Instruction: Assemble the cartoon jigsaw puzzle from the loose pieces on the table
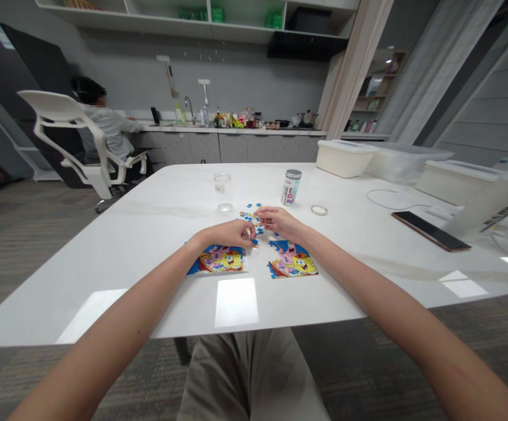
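Observation:
My left hand [239, 234] is closed, its fingers curled low over the table beside the loose jigsaw pieces [248, 217]; whatever its fingertips hold is too small to make out. My right hand [281, 222] reaches over the right side of that pile with bent fingers drawn together, and I cannot make out what is between them. Under my left wrist lies a printed reference picture [223, 260] of cartoon characters, partly covered. To its right is a partly assembled jigsaw puzzle [293, 260] with the same picture and a jagged left edge.
Behind the pieces stand a clear jar [222, 190] and a printed can [291, 187] with a grey lid. A round lid [319, 210] lies nearby. Farther right are a phone [429, 230] and white storage boxes [345, 158]. A person [109, 131] sits at the back counter.

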Demonstrator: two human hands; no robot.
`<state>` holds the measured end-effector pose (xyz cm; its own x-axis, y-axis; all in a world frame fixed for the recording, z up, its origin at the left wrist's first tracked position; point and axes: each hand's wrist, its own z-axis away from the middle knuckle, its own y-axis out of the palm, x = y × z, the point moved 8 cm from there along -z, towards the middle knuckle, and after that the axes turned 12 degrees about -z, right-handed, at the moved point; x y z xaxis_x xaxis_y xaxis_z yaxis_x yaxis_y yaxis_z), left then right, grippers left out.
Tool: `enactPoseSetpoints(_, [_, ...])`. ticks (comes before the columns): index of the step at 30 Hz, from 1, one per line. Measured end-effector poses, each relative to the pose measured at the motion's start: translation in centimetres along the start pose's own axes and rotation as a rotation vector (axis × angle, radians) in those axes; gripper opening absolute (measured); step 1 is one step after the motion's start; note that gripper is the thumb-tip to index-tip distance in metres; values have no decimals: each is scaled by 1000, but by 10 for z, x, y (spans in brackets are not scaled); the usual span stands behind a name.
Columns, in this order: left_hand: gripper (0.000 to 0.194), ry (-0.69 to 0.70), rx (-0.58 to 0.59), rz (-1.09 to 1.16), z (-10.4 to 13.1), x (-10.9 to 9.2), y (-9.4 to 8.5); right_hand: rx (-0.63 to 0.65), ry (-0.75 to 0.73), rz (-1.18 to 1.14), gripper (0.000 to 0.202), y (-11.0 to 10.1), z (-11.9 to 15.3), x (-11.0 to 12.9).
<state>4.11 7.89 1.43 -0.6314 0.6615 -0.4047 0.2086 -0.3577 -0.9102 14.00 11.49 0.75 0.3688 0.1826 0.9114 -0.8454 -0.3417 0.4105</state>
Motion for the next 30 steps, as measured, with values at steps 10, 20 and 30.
enactPoseSetpoints(10, [21, 37, -15, -10, 3, -6, -3, -17, 74, 39, 8, 0, 3, -7])
enactPoseSetpoints(20, [33, 79, 5, 4, 0, -3, -1, -20, 10, -10, 11, -5, 0, -3])
enactPoseSetpoints(30, [23, -40, -89, -5, -3, 7, -6, -11, 60, 29, 13, -2, -1, -9])
